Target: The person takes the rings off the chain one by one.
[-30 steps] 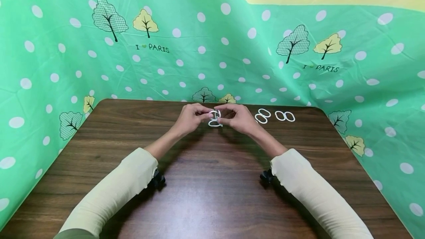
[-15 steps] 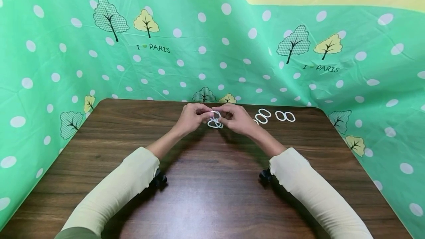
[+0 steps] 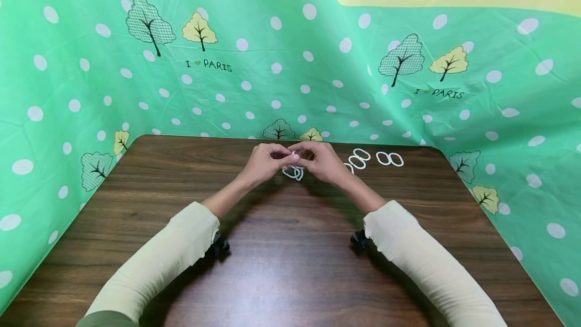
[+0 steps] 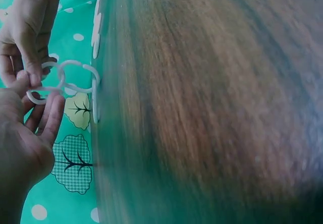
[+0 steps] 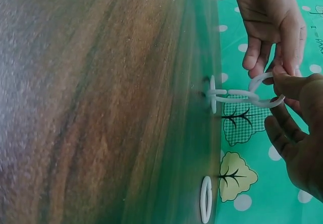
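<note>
White oval chain links (image 3: 296,172) hang joined below both hands, which meet near the table's far edge. My left hand (image 3: 265,163) pinches one link (image 4: 36,101) between thumb and fingers. My right hand (image 3: 321,160) pinches another link (image 5: 271,104) beside it, and the fingertips of both hands touch or nearly touch. From the held links a further link (image 5: 237,94) reaches down to a link (image 5: 213,95) at the tabletop. Fingers cover part of the held links, so whether those two are hooked together I cannot tell.
Right of my right hand, several loose white links (image 3: 357,162) lie on the brown wooden table (image 3: 290,246), one partly hidden by the hand. Two more links (image 3: 383,159) lie farther right. A green dotted cloth (image 3: 254,90) hangs behind the table's far edge.
The fingertips have come closer together and now cover the upper link, which showed as a ring before. The lower links have turned and hang slightly lower. The loose links have not moved.
</note>
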The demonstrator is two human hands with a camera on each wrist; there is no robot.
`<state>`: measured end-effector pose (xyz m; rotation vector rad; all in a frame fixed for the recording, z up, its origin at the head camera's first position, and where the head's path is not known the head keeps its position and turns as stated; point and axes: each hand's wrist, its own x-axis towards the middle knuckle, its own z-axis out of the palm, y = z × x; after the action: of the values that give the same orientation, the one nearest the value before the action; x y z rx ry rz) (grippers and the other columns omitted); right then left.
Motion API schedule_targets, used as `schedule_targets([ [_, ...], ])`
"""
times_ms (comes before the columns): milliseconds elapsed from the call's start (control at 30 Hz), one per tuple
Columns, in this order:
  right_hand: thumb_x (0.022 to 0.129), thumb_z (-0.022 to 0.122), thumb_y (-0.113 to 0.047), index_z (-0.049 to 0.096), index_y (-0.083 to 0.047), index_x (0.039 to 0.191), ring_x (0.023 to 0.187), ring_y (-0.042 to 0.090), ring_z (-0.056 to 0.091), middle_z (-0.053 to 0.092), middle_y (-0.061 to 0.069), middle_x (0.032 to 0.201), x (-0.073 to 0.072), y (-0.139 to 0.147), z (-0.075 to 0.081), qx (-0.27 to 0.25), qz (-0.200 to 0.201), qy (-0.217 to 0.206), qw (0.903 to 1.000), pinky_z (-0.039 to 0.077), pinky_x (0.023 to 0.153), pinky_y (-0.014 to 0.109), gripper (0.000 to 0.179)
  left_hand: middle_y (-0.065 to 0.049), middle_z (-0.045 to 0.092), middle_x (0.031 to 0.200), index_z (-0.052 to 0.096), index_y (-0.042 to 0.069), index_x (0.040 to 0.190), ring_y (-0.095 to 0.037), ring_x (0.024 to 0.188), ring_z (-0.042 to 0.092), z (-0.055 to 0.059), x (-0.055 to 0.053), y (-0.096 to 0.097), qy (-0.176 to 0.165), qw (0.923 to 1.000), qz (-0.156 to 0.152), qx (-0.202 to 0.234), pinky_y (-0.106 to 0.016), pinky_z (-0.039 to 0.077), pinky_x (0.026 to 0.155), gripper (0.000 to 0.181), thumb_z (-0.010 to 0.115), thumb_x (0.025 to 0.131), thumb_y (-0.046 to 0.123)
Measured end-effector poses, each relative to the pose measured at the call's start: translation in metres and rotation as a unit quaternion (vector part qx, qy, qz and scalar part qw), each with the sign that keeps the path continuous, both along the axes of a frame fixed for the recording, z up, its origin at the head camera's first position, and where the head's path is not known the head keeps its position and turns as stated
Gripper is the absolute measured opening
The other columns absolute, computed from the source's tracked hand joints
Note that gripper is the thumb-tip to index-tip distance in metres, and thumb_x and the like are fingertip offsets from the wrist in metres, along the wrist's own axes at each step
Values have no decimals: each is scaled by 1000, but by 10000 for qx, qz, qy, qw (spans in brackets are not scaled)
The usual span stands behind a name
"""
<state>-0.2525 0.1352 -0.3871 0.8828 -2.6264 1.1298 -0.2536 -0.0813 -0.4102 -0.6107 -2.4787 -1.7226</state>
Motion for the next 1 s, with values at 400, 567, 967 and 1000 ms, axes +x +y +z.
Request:
schedule_targets([
  [400,95,91,-9,79,-4,135,90,24,78,85,13,101,2,7,-2,-219,-391,-32,9990,62,81,29,42,-20,82,100,86,6,112,-27,81,74,2,-3,-4,53,9996,290,-27,-22,55,69,22,79,108,26],
  [567,97,90,-11,82,-5,126,92,23,79,86,12,103,3,12,-3,-222,-559,-57,9982,63,83,30,30,-22,82,103,85,6,115,-31,82,75,2,-5,-8,91,9993,368,-75,-22,54,69,23,78,109,27],
  [967,103,86,-22,86,-11,114,88,21,77,87,8,103,6,23,-4,-314,-741,-211,9965,58,76,25,16,-23,84,103,82,1,114,-38,85,83,2,-7,-18,-139,9981,595,97,-57,69,88,16,80,107,15],
  [1000,103,85,-23,87,-12,114,87,21,77,87,7,103,7,25,-4,-318,-755,-224,9964,56,74,24,16,-22,83,103,81,0,114,-39,86,83,2,-8,-19,-198,9980,596,85,-57,69,88,15,80,107,14],
])
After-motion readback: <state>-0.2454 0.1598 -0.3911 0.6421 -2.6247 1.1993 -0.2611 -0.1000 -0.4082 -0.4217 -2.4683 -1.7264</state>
